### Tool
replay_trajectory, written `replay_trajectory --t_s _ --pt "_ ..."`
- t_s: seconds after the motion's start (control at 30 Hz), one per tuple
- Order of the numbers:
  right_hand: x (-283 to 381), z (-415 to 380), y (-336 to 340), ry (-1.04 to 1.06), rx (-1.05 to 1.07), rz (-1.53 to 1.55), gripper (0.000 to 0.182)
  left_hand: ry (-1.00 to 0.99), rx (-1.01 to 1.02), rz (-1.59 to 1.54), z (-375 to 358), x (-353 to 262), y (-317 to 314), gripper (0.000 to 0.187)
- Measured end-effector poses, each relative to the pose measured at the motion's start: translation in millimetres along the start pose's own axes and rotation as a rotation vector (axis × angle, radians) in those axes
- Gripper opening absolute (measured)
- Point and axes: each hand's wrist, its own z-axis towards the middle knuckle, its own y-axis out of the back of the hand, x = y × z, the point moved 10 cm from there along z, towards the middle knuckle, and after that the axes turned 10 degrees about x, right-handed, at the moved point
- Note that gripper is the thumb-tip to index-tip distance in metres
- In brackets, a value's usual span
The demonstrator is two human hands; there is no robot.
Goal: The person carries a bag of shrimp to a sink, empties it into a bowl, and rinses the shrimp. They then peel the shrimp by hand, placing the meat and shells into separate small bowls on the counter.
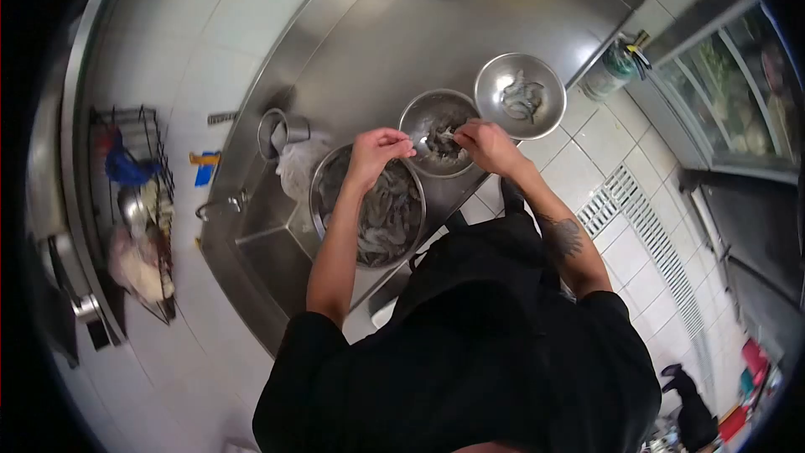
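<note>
My left hand (pixel 381 153) is closed in a pinch above the far rim of a large steel bowl (pixel 422 218). Anything between its fingertips is too small to make out. Grey raw shrimp (pixel 387 216) fill that bowl. Over a middle steel bowl (pixel 417 109), the thumb and fingers of my right hand (pixel 493 148) pinch a small pale piece of shrimp (pixel 450 135). Dark shrimp scraps (pixel 438 144) lie in the middle bowl. To its right, a third steel bowl (pixel 551 75) holds several greyish shrimp (pixel 523 97).
The bowls stand on a steel counter (pixel 377 42) beside a sink (pixel 272 264) with a faucet (pixel 225 204). A metal cup (pixel 285 130) and a plastic bag (pixel 299 169) lie left of the large bowl. A wire rack (pixel 147 201) hangs left; a glass-door fridge (pixel 738 92) stands right.
</note>
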Motion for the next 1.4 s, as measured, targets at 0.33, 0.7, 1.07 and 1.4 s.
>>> replay_trajectory --t_s 0.33,0.7,1.07,1.4 --pt "1 33 -49 -0.435 0.324 0.524 0.012 -0.289 0.030 0.168 -10 -16 -35 0.014" --pt "-26 20 -69 -0.676 0.403 0.871 0.010 -0.564 0.164 0.958 -25 -38 -76 0.012" --pt "-39 8 -51 -0.679 0.318 0.951 0.008 -0.645 0.169 0.878 -21 -55 -90 0.013" --pt "-47 -11 -14 -0.641 0.139 0.916 0.006 -0.467 0.139 0.620 -11 -37 -74 0.018"
